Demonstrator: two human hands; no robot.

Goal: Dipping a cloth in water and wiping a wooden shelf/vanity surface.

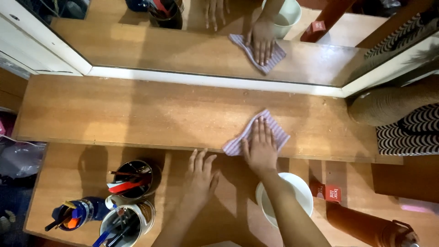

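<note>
mirror (183, 50): we see it leaning along the back of the upper shelf, white frame
white bowl (302, 194): lower surface, right of centre
pen holders (132, 180): we count two tins lower left, stuffed with pens
blue bottle (75, 215): just left of the tins
small red box (328, 192): beside the bowl
brown flask (370, 226): bottom right, lying tilted

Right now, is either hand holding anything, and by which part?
Nothing gripped: right hand presses flat on the striped cloth; left hand rests on the lower shelf.
</note>
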